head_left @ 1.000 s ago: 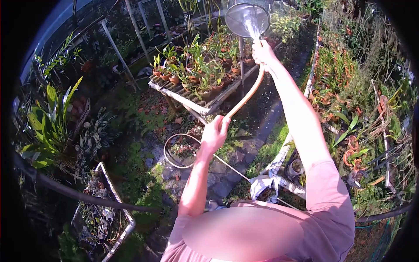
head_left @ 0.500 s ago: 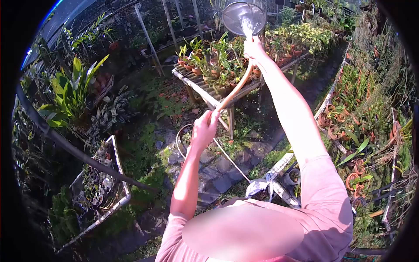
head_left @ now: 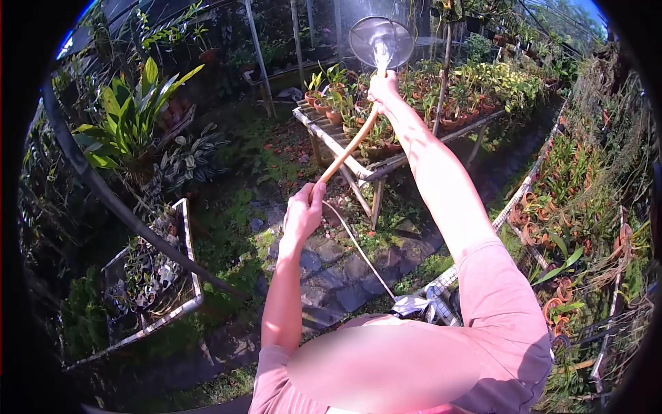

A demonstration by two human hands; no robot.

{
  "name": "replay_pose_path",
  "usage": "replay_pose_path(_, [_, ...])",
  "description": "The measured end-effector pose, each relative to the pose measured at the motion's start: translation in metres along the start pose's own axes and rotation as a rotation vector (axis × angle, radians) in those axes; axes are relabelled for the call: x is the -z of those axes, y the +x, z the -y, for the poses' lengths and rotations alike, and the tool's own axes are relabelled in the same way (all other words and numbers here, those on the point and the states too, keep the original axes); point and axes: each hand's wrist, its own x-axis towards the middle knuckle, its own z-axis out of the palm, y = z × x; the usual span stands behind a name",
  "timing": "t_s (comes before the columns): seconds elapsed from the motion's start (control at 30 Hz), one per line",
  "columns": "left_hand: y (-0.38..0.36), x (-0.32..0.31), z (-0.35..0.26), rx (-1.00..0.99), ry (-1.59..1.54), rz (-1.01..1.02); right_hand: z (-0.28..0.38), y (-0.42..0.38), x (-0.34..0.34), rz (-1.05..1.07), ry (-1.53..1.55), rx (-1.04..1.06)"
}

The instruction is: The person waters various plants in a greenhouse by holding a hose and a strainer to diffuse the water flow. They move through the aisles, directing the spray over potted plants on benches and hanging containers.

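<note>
My right hand (head_left: 385,91), at the end of an outstretched arm, is wrapped round the neck of a watering hose with a wide round shower head (head_left: 381,33). Water shows white inside the head, and a fine spray hangs beyond it. From that hand an orange-brown hose (head_left: 349,150) slopes down to my left hand (head_left: 303,212), whose fingers are closed round it. Below the left hand a thin pale length of hose runs down toward the ground. Under and behind the shower head stand potted plants (head_left: 336,110) on a slatted bench (head_left: 358,165).
A large leafy plant (head_left: 134,114) grows at left, near a dark curved pipe (head_left: 114,210). A white-framed bed (head_left: 195,276) holds small plants at lower left. Stone paving (head_left: 352,293) lies below me. Rows of terracotta pots (head_left: 552,303) line the right side.
The shower head and both hands have shifted slightly left and down in view, while the bench has moved right and down. Both hands keep hold of the hose, and water still flows.
</note>
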Motion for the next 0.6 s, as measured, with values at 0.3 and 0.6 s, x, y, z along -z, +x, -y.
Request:
replay_pose_path(0.3, [0.037, -0.019, 0.007, -0.211, -0.091, 0.083, 0.015, 0.002, 0.052, -0.109, -0.009, 0.106])
replay_pose_path(0.6, [0.063, -0.009, 0.029, -0.226, -0.073, 0.161, 0.031, -0.006, 0.038, -0.098, -0.123, 0.101])
